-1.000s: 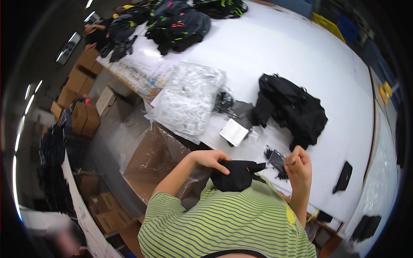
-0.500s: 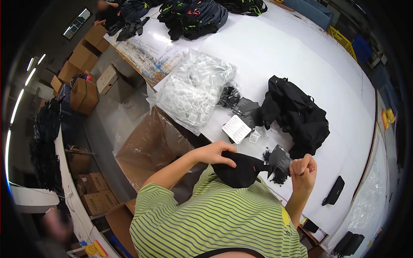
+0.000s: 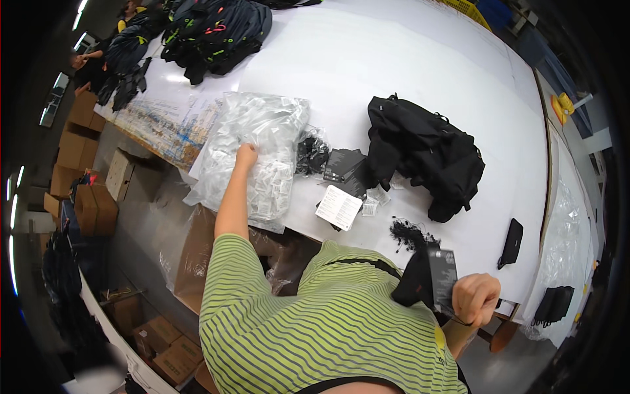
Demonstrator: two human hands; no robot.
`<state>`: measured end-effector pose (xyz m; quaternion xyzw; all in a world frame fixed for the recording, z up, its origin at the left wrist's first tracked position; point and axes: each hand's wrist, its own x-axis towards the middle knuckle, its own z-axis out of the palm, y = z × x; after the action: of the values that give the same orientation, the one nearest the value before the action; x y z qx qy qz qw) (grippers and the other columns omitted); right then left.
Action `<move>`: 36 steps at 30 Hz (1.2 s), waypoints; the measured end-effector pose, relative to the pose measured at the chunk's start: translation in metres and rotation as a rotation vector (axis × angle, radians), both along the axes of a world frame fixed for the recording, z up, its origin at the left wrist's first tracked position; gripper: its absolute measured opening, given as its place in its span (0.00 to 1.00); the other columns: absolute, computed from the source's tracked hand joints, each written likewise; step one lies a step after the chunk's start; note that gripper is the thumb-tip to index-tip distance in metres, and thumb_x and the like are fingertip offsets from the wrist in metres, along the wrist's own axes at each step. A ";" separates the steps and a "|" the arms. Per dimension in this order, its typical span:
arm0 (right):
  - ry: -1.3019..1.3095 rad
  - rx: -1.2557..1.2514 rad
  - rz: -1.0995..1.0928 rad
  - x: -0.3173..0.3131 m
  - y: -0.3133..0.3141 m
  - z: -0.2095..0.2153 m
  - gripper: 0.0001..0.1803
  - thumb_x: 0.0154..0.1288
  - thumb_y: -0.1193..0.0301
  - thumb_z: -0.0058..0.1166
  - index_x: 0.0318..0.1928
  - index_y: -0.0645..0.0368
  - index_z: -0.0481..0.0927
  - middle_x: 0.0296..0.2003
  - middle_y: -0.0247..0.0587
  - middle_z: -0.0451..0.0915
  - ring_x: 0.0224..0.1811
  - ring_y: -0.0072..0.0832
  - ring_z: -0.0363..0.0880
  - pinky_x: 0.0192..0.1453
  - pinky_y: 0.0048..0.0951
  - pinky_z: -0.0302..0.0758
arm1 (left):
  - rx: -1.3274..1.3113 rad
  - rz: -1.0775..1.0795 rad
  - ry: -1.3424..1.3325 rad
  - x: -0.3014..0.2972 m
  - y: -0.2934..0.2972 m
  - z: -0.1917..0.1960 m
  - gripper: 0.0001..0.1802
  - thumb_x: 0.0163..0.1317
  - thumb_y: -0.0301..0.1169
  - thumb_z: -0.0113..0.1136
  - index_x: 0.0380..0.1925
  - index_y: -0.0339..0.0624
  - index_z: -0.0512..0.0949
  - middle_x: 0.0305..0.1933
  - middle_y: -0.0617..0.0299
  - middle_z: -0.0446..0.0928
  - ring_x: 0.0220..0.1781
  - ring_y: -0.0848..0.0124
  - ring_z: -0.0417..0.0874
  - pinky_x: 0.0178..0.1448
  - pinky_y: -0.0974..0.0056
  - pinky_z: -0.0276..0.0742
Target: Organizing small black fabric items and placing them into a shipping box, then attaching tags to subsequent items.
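My left hand is stretched out over a stack of clear plastic bags, its fingers closed at the top bag's surface. At the near edge of the table, my right hand is closed in a fist on a thin cord. From that cord hang a dark printed card tag and a small black fabric pouch, which rests near my shirt. Just beyond the pouch lies a pile of small black tag fasteners. What the right fingers pinch exactly is hidden.
A heap of black fabric pouches lies at the right. Dark cards, a white printed card and a bag of black cords sit mid-table. Dark backpacks are at the far left; an open carton stands below the table edge.
My left hand has let go of the black pouch and reached far left onto the plastic bags. My right hand has come lower and nearer, with the pouch and tag hanging from it.
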<state>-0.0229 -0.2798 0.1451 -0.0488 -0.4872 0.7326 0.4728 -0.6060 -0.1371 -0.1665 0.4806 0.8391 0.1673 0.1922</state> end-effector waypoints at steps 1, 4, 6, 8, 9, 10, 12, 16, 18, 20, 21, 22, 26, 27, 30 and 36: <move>-0.011 -0.020 -0.045 0.002 -0.001 -0.003 0.13 0.50 0.70 0.68 0.21 0.64 0.78 0.12 0.34 0.72 0.11 0.23 0.64 0.14 0.20 0.63 | -0.140 -0.157 0.162 0.001 0.009 0.000 0.22 0.46 0.36 0.60 0.43 0.40 0.79 0.43 0.47 0.79 0.47 0.55 0.79 0.54 0.59 0.72; -0.045 -0.087 -0.232 0.004 -0.011 -0.011 0.14 0.50 0.69 0.68 0.19 0.60 0.75 0.11 0.31 0.71 0.11 0.20 0.63 0.14 0.18 0.64 | -0.397 -0.284 0.300 0.013 0.026 0.012 0.36 0.45 0.45 0.64 0.54 0.41 0.70 0.56 0.44 0.71 0.57 0.51 0.73 0.60 0.57 0.68; -0.046 -0.131 -0.367 0.003 -0.013 -0.013 0.17 0.52 0.69 0.67 0.16 0.56 0.71 0.10 0.29 0.69 0.11 0.19 0.61 0.14 0.17 0.63 | -0.575 -0.464 0.053 -0.016 0.025 0.009 0.44 0.46 0.49 0.64 0.61 0.42 0.62 0.60 0.43 0.67 0.62 0.51 0.69 0.63 0.57 0.66; -0.041 -0.170 -0.415 0.000 -0.012 -0.021 0.17 0.53 0.70 0.66 0.16 0.55 0.71 0.10 0.29 0.69 0.11 0.18 0.60 0.13 0.17 0.62 | -0.638 -0.500 0.160 0.006 0.025 0.005 0.39 0.47 0.46 0.63 0.58 0.39 0.65 0.56 0.42 0.71 0.58 0.52 0.73 0.59 0.58 0.68; -0.018 -0.197 -0.463 -0.002 -0.010 -0.025 0.17 0.54 0.70 0.65 0.17 0.54 0.70 0.09 0.29 0.68 0.10 0.18 0.60 0.13 0.17 0.61 | -0.687 -0.532 0.287 0.017 0.028 0.014 0.35 0.48 0.42 0.62 0.56 0.36 0.68 0.51 0.40 0.74 0.54 0.53 0.77 0.56 0.60 0.71; -0.013 -0.206 -0.452 -0.005 -0.006 -0.026 0.17 0.54 0.70 0.65 0.17 0.54 0.70 0.09 0.29 0.68 0.10 0.18 0.60 0.13 0.17 0.61 | -0.698 -0.521 0.288 0.010 0.023 0.012 0.35 0.48 0.42 0.62 0.56 0.36 0.68 0.51 0.40 0.74 0.54 0.53 0.77 0.56 0.60 0.71; 0.004 -0.204 -0.448 -0.009 -0.001 -0.030 0.16 0.55 0.69 0.65 0.18 0.54 0.70 0.09 0.28 0.67 0.10 0.17 0.59 0.13 0.16 0.61 | -0.566 -0.466 0.022 0.001 0.010 0.005 0.24 0.47 0.35 0.58 0.45 0.34 0.76 0.46 0.41 0.78 0.49 0.54 0.79 0.51 0.58 0.73; -0.011 -0.199 -0.407 -0.018 0.010 -0.032 0.16 0.55 0.69 0.64 0.18 0.54 0.70 0.09 0.28 0.67 0.10 0.17 0.59 0.13 0.16 0.60 | -0.550 -0.437 -0.078 -0.001 -0.001 0.011 0.22 0.45 0.36 0.62 0.40 0.34 0.79 0.42 0.43 0.79 0.46 0.54 0.80 0.51 0.59 0.74; 0.017 -0.214 -0.398 -0.019 0.011 -0.036 0.17 0.56 0.68 0.64 0.18 0.53 0.69 0.09 0.27 0.66 0.11 0.17 0.58 0.13 0.17 0.60 | -0.325 -0.289 -0.112 0.023 -0.005 0.034 0.21 0.46 0.36 0.61 0.38 0.33 0.80 0.37 0.42 0.79 0.42 0.53 0.81 0.48 0.58 0.74; 0.008 -0.250 -0.426 -0.019 0.010 -0.040 0.17 0.56 0.67 0.63 0.18 0.53 0.68 0.09 0.27 0.65 0.11 0.17 0.57 0.13 0.16 0.60 | -0.053 -0.158 0.002 0.026 -0.017 0.027 0.19 0.47 0.35 0.61 0.37 0.32 0.79 0.34 0.42 0.79 0.39 0.53 0.81 0.44 0.58 0.74; -0.009 -0.285 -0.451 -0.020 0.009 -0.041 0.18 0.57 0.66 0.63 0.18 0.53 0.68 0.09 0.26 0.64 0.11 0.16 0.56 0.14 0.16 0.59 | 0.220 -0.024 0.109 0.027 -0.024 0.027 0.18 0.48 0.34 0.60 0.36 0.32 0.79 0.31 0.43 0.79 0.35 0.52 0.81 0.41 0.58 0.74; -0.004 -0.287 -0.450 -0.021 0.008 -0.040 0.18 0.57 0.66 0.63 0.18 0.53 0.68 0.09 0.26 0.64 0.11 0.16 0.56 0.14 0.16 0.59 | 0.220 -0.024 0.114 0.026 -0.027 0.029 0.18 0.48 0.34 0.60 0.36 0.32 0.79 0.31 0.43 0.79 0.35 0.52 0.81 0.41 0.58 0.74; -0.059 -0.281 -0.514 -0.024 0.008 -0.036 0.19 0.56 0.64 0.63 0.19 0.52 0.65 0.09 0.24 0.61 0.11 0.15 0.53 0.13 0.16 0.57 | 0.540 0.310 0.044 0.042 -0.020 0.081 0.12 0.52 0.31 0.57 0.28 0.30 0.77 0.22 0.48 0.76 0.23 0.56 0.74 0.31 0.58 0.68; -0.068 -0.269 -0.533 -0.025 0.007 -0.036 0.20 0.56 0.63 0.63 0.20 0.51 0.64 0.09 0.24 0.60 0.11 0.15 0.52 0.13 0.16 0.56 | 0.681 0.339 0.105 0.042 -0.017 0.085 0.11 0.53 0.30 0.56 0.26 0.30 0.76 0.20 0.50 0.75 0.20 0.58 0.71 0.29 0.58 0.66; -0.094 -0.247 -0.530 -0.018 0.000 -0.037 0.21 0.56 0.62 0.63 0.20 0.51 0.63 0.09 0.23 0.59 0.11 0.15 0.52 0.13 0.15 0.55 | 0.765 0.337 0.073 0.048 0.000 0.118 0.11 0.53 0.30 0.57 0.24 0.29 0.75 0.18 0.55 0.74 0.18 0.66 0.69 0.27 0.60 0.65; -0.080 -0.223 -0.628 -0.012 -0.018 -0.029 0.22 0.57 0.59 0.62 0.20 0.52 0.63 0.10 0.21 0.58 0.12 0.14 0.51 0.15 0.15 0.53 | 0.642 -0.013 -0.317 0.175 -0.002 0.144 0.13 0.54 0.31 0.60 0.20 0.32 0.73 0.14 0.67 0.65 0.18 0.78 0.61 0.23 0.66 0.59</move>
<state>-0.0347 -0.2974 0.1165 -0.2766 -0.3835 0.5974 0.6477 -0.4314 -0.1389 -0.0221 0.4901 0.7002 0.4938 0.1602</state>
